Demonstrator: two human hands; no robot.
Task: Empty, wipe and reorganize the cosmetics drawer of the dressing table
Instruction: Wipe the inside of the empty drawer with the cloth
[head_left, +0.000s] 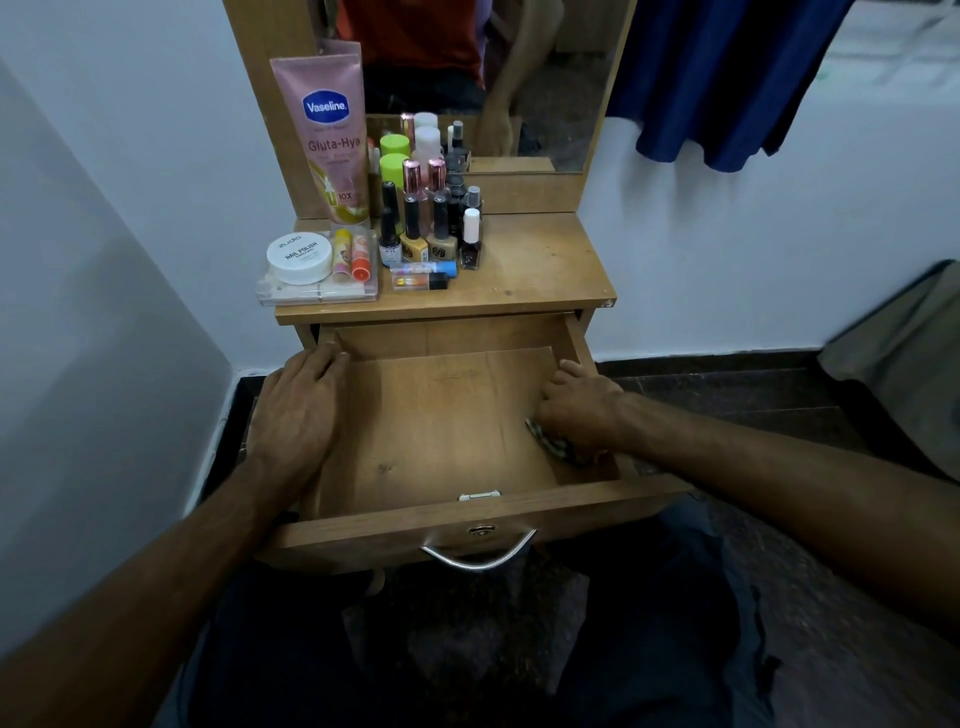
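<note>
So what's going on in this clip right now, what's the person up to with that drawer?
A person sits at a small dressing table with its drawer pulled out and emptied. The right hand holds a dark cloth pressed to the drawer floor by the right wall, so this looks like the wiping step. The left hand rests flat on the drawer's left edge, apparently steadying it. The cosmetics, a Vaseline tube, nail polish bottles and a white jar, stand on the tabletop, not yet put back.

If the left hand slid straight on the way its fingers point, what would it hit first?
The left hand rests on the drawer's left wall, fingers pointing toward the dressing table. It would probably first meet the tabletop's front edge above the drawer opening, though depth is hard to judge.
</note>
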